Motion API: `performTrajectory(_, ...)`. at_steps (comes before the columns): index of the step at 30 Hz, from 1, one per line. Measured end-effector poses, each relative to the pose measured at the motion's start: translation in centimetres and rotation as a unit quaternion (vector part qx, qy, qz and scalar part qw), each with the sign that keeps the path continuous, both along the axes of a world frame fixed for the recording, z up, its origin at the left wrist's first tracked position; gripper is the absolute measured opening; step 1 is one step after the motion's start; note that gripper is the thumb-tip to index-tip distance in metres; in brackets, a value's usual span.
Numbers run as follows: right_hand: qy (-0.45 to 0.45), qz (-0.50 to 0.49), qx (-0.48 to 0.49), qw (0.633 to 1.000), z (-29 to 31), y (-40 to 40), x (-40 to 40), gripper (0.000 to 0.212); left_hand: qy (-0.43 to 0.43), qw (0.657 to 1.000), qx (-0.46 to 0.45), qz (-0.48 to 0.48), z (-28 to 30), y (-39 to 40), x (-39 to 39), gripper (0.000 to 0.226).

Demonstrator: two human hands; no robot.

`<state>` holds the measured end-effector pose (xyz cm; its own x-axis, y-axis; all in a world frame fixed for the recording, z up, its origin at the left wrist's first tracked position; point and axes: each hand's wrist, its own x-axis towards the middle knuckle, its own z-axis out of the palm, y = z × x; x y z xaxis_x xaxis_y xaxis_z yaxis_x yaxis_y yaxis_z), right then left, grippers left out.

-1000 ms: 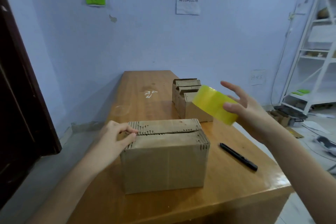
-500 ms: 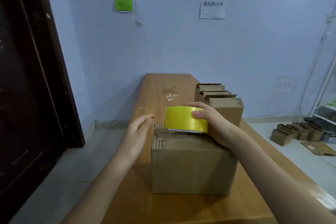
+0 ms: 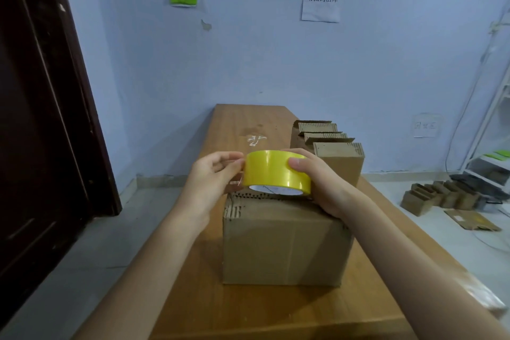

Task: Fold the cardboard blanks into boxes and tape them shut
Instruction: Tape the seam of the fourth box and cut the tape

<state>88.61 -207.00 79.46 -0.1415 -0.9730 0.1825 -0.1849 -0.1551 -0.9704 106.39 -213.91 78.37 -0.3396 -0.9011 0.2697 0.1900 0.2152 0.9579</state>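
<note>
The yellow tape roll (image 3: 277, 172) is sitting on its side above the far top edge of the folded cardboard box (image 3: 285, 240), its lower rim resting on or just over the box's closed flaps; whether it is truly touching them cannot be told. The right hand (image 3: 320, 182) is gripping the roll from the right, thumb lying across its yellow face and fingers curling round the far side, with the palm resting on the box's top right part. The left hand (image 3: 214, 174) is sitting just beside the roll's left edge, its fingers curled and fingertips pinching at the roll's surface there, though whether a loose tape end is between them is too small to tell. The box is standing upright in the middle of the wooden table (image 3: 248, 309), nearer the near edge, with both forearms reaching over that edge toward it. Behind it, along the table's right edge, a row of finished cardboard boxes (image 3: 331, 146) is standing close together. Off the table to the right, more small boxes (image 3: 438, 196) are lying on the floor beside a white shelf (image 3: 494, 124). A dark door (image 3: 41, 119) is filling the left side.
</note>
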Motion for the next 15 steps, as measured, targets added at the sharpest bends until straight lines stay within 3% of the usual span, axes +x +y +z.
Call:
performTrajectory(6, 0.041, -0.044, 0.022, 0.998, 0.0, -0.1, 0.5, 0.073, 0.003, 0.996, -0.002, 0.089, -1.2, -0.5, -1.5, 0.013)
performTrajectory(11, 0.168, 0.000, 0.001, 0.986, -0.1, 1.0, 0.1, 0.070, -0.021, 0.987, -0.054, 0.149, -1.4, -1.1, -1.6, 0.024)
performTrajectory(15, 0.159, -0.034, -0.021, 0.987, -0.5, 0.3, 0.2, 0.038, -0.012, 0.992, -0.044, 0.119, -2.0, -1.3, -1.1, 0.027)
